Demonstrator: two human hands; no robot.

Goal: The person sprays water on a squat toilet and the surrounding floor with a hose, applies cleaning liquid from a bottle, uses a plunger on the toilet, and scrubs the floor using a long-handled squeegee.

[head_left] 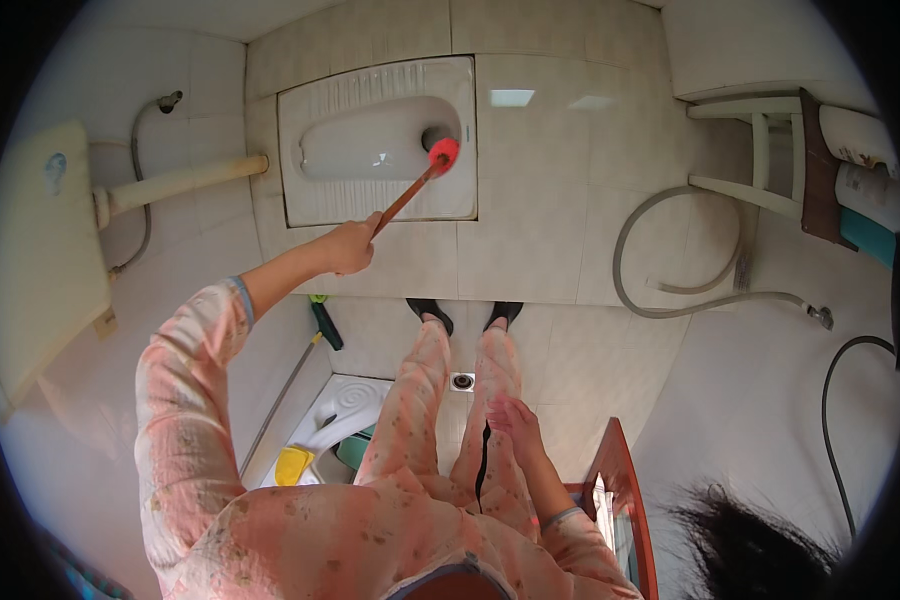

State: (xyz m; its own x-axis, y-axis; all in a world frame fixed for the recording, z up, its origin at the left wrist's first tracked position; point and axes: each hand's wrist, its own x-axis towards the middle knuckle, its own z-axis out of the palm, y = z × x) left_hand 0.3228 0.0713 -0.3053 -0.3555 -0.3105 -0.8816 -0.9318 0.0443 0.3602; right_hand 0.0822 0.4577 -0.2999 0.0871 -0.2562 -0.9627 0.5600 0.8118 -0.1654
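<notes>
My left hand (350, 246) is closed around the brown handle of a toilet brush (407, 204), with the arm stretched forward. The brush's round red head is over the right end of the squat toilet (370, 120), just beside the dark drain hole. Whether the bristles touch the ceramic, I cannot tell. My right hand (513, 418) rests on my right leg near the knee, fingers laid along the patterned trousers and holding nothing. A thin black strip (483, 465) lies on the trousers beside it.
A tiled step edge runs ahead of my dark slippers (431, 314). A grey hose (625, 240) curls over the floor at right, near a stand (760, 150). At left are a pipe (185, 188), a green-headed mop (322, 322) and a white tray (342, 382). A red-framed object (622, 480) stands near right.
</notes>
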